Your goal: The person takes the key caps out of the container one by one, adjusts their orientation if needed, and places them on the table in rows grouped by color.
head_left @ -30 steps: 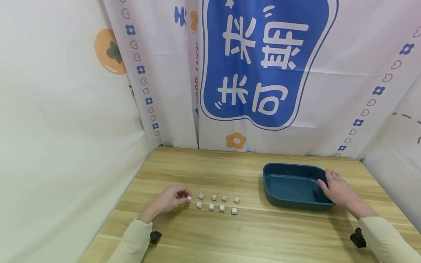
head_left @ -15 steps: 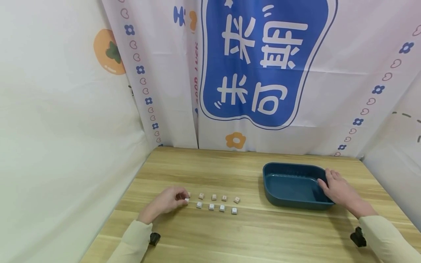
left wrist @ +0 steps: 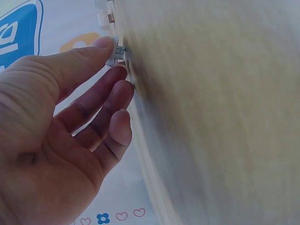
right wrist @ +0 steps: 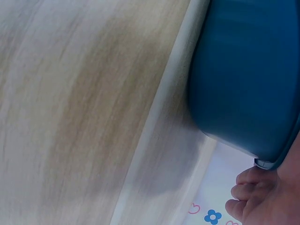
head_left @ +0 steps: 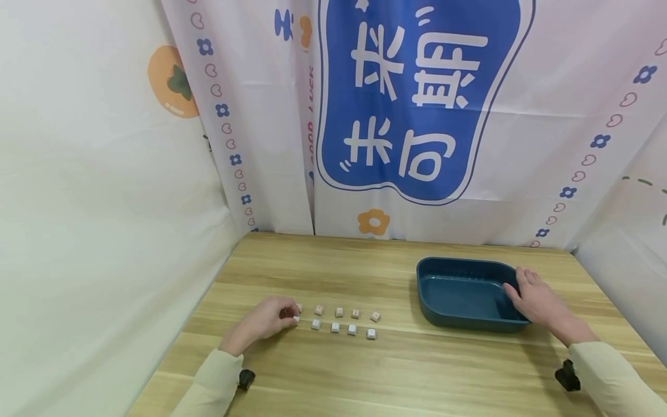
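Observation:
My left hand is at the left end of two short rows of small keycaps. Between its thumb and fingertips it pinches a white keycap with a dark mark on its face, low at the table. Just behind those fingers lies a beige keycap, partly covered by the hand. Farther right sit a back row with another beige keycap and a front row with a white keycap. My right hand holds the right rim of a dark blue plastic tub, thumb over the inner side, fingers along the outside.
The wood-grain table carries the rows on the left and the tub on the right. A printed cloth hangs along its back edge, and a white cloth hangs at the left.
Over the last second my left hand has drawn the white keycap slightly toward me and left, uncovering part of the beige keycap behind it. The right hand and tub stay in place.

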The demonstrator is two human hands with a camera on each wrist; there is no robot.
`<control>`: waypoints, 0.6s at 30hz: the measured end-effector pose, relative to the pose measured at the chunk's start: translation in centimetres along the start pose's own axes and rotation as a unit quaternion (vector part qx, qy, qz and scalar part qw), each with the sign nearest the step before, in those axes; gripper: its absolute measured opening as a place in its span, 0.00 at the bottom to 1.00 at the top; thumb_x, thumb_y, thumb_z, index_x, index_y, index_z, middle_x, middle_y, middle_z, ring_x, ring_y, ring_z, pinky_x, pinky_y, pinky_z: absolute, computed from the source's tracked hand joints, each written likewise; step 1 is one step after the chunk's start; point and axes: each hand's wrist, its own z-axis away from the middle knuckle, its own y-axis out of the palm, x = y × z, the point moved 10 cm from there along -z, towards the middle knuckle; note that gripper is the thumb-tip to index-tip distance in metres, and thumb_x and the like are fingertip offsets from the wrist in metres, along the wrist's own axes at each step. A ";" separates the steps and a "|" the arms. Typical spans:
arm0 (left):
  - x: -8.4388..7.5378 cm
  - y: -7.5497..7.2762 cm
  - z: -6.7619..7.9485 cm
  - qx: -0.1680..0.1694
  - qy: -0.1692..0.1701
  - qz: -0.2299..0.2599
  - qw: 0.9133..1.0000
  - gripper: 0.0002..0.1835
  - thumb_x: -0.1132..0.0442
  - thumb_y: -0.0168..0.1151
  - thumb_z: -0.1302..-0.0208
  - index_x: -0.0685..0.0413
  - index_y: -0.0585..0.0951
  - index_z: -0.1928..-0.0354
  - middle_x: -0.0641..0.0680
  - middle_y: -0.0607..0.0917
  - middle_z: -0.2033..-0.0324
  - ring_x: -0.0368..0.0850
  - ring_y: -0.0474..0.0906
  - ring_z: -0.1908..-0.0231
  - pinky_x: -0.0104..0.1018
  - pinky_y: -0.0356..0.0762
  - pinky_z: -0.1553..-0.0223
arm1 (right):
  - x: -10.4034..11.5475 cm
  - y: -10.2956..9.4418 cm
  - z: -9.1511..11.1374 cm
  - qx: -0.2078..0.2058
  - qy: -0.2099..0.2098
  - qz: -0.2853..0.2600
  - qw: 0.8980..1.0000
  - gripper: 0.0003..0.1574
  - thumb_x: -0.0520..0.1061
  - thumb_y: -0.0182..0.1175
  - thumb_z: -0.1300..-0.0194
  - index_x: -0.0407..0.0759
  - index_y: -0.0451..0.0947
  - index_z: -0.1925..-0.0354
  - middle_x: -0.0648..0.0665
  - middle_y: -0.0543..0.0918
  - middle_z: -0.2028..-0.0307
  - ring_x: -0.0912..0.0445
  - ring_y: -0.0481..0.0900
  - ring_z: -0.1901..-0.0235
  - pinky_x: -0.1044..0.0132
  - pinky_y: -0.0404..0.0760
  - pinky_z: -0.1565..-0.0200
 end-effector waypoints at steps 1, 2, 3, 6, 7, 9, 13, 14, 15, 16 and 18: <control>0.0 0.0 0.0 -0.002 0.002 -0.001 1.000 0.03 0.62 0.67 0.38 0.46 0.83 0.65 0.41 0.83 0.67 0.34 0.77 0.65 0.31 0.76 0.62 | 0.0 0.0 0.0 0.000 -0.001 -0.001 1.000 0.49 0.60 0.39 0.22 0.14 0.46 0.32 0.12 0.52 0.34 0.21 0.52 0.34 0.31 0.55 0.36; 0.1 0.0 0.0 -0.003 0.003 -0.002 1.000 0.03 0.62 0.67 0.38 0.46 0.83 0.65 0.42 0.83 0.66 0.34 0.77 0.65 0.31 0.76 0.62 | 0.0 0.0 0.0 0.001 0.000 -0.001 1.000 0.49 0.60 0.39 0.22 0.14 0.46 0.32 0.12 0.52 0.34 0.21 0.52 0.34 0.31 0.55 0.36; 0.1 0.1 0.1 -0.004 0.004 -0.001 1.000 0.03 0.62 0.67 0.38 0.46 0.83 0.65 0.42 0.84 0.66 0.34 0.77 0.65 0.31 0.76 0.62 | 0.0 0.0 0.0 0.001 0.000 -0.003 1.000 0.50 0.60 0.39 0.22 0.14 0.46 0.32 0.12 0.52 0.34 0.21 0.52 0.34 0.31 0.55 0.36; 0.1 0.0 0.2 -0.006 0.006 0.009 1.000 0.03 0.62 0.68 0.38 0.47 0.83 0.64 0.42 0.83 0.66 0.34 0.76 0.65 0.30 0.76 0.62 | 0.0 0.1 0.1 0.003 0.001 -0.006 1.000 0.50 0.60 0.39 0.22 0.15 0.46 0.32 0.12 0.51 0.34 0.21 0.51 0.34 0.30 0.55 0.36; 0.1 0.0 0.2 -0.006 0.007 0.013 1.000 0.03 0.62 0.68 0.38 0.48 0.83 0.64 0.42 0.83 0.67 0.34 0.76 0.66 0.30 0.76 0.63 | 0.0 0.1 0.1 0.004 0.001 -0.006 1.000 0.50 0.61 0.39 0.22 0.15 0.46 0.32 0.12 0.51 0.34 0.21 0.51 0.34 0.30 0.54 0.36; 0.2 0.0 0.3 -0.004 0.007 0.023 1.000 0.03 0.62 0.68 0.38 0.49 0.83 0.63 0.42 0.83 0.68 0.34 0.76 0.67 0.29 0.76 0.64 | 0.0 0.1 0.1 0.004 0.002 -0.006 1.000 0.50 0.61 0.39 0.22 0.15 0.45 0.32 0.12 0.51 0.34 0.21 0.51 0.34 0.30 0.54 0.36; 0.2 0.1 0.3 0.005 0.002 0.024 1.000 0.04 0.62 0.68 0.39 0.50 0.83 0.63 0.43 0.82 0.69 0.34 0.75 0.68 0.28 0.75 0.66 | 0.0 0.0 0.1 0.000 -0.001 -0.008 1.000 0.50 0.61 0.39 0.22 0.14 0.45 0.32 0.12 0.51 0.34 0.21 0.51 0.34 0.30 0.54 0.36; 0.3 0.1 0.3 0.010 0.001 0.025 1.000 0.05 0.62 0.68 0.39 0.50 0.82 0.62 0.43 0.82 0.69 0.34 0.75 0.68 0.28 0.75 0.65 | 0.0 0.0 0.1 0.000 0.000 -0.008 1.000 0.50 0.60 0.39 0.22 0.15 0.45 0.32 0.12 0.51 0.34 0.21 0.51 0.34 0.30 0.54 0.35; 0.3 0.1 0.3 0.014 -0.001 0.026 1.000 0.06 0.62 0.69 0.39 0.51 0.82 0.62 0.44 0.82 0.69 0.35 0.75 0.68 0.28 0.75 0.66 | 0.0 0.0 0.1 0.000 0.000 -0.007 1.000 0.50 0.60 0.39 0.22 0.15 0.45 0.32 0.12 0.51 0.34 0.21 0.51 0.33 0.31 0.54 0.35; 0.2 0.1 0.2 0.019 -0.004 0.027 0.999 0.07 0.61 0.69 0.39 0.52 0.82 0.61 0.44 0.82 0.69 0.35 0.76 0.67 0.28 0.75 0.65 | 0.0 -0.1 0.1 0.000 -0.001 -0.008 1.000 0.50 0.60 0.40 0.22 0.15 0.46 0.32 0.12 0.51 0.34 0.21 0.51 0.34 0.30 0.55 0.35; 0.2 0.0 0.2 0.029 -0.011 0.033 0.999 0.08 0.61 0.68 0.39 0.52 0.82 0.58 0.45 0.82 0.68 0.36 0.76 0.67 0.29 0.75 0.65 | 0.0 0.0 0.1 0.003 0.000 -0.008 1.000 0.50 0.60 0.40 0.22 0.15 0.45 0.32 0.12 0.51 0.34 0.21 0.51 0.33 0.31 0.54 0.35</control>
